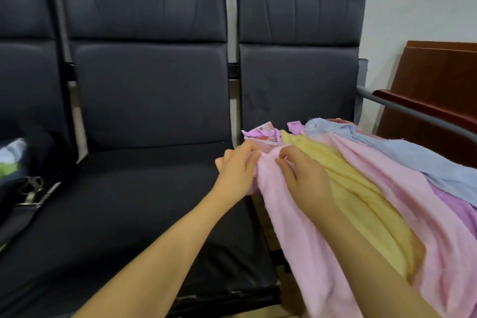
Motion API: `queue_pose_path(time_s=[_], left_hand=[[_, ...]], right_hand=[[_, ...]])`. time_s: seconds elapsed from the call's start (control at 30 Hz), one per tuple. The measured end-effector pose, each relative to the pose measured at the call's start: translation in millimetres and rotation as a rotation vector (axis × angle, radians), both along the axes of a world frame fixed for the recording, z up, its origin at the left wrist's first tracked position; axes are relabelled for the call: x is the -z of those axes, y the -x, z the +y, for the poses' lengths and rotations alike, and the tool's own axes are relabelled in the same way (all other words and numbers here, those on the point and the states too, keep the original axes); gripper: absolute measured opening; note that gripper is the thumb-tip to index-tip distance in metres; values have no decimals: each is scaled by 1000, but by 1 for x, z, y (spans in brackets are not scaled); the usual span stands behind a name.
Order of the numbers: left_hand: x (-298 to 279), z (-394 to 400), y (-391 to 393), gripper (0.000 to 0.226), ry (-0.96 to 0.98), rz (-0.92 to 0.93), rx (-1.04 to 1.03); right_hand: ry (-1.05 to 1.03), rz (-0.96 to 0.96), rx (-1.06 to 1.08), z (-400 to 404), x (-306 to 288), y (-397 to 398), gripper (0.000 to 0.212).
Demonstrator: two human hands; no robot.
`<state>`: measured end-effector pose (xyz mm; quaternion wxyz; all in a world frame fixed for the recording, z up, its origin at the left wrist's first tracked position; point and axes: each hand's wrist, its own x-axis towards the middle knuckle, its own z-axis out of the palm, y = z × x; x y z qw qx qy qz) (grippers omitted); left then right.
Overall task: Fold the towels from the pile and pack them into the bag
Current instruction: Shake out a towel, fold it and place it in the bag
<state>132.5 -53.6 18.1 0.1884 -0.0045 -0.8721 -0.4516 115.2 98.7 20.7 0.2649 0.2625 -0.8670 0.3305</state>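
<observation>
Pink towel (291, 219): long axis runs from near edge up to seat back
Left hand (236, 170): pinches its top edge
Right hand (304, 175): pinches it too
Writing: none readable

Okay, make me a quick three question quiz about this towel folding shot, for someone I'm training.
1. True or false: both hands are on the same towel.
2. Which towel lies right beside the one being handled? A) blue B) yellow C) purple
3. Fill in: the dark bag sits on the seat at the far ____ of the view.

Key
1. True: the left hand and right hand both grip the near pink towel at its top edge.
2. B: the yellow towel; the blue towel lies further right in the pile.
3. Left: the bag is there, with the middle seat between it and the pile.
</observation>
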Motion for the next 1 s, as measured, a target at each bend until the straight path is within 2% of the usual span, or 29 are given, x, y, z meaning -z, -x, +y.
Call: queue_pose_path(time_s=[0.07, 0.23, 0.33, 0.47, 0.6, 0.73, 0.8, 0.87, 0.93, 1.0], left_hand=[[-10, -25, -12, 21, 149, 37, -45], [-31, -97, -34, 19, 698, 112, -164], [-37, -141, -41, 8, 985, 310, -220], [-46, -175, -43, 21, 1256, 355, -311], [-49, -204, -45, 29, 1297, 329, -421], [-20, -230, -51, 19, 1159, 136, -457], [4, -233, -58, 13, 970, 70, -489], [27, -227, -68, 17, 846, -10, -517], [46, -217, -79, 22, 871, -58, -510], [57, -205, -88, 34, 911, -157, -378]], right_hand=[[15, -56, -59, -21, -7, -4, 25], [12, -173, -190, -79, -15, -14, 18], [44, -203, -288, -107, -18, -23, 14], [195, -248, -329, -136, -17, -30, 18], [367, -259, -361, -157, -19, -36, 17], [431, -238, -262, -168, -11, -32, 19], [393, -230, -204, -171, -3, -29, 22], [282, -247, -155, -172, 8, -25, 25], [151, -296, -129, -170, 19, -20, 28], [46, -348, -114, -166, 28, -17, 30]])
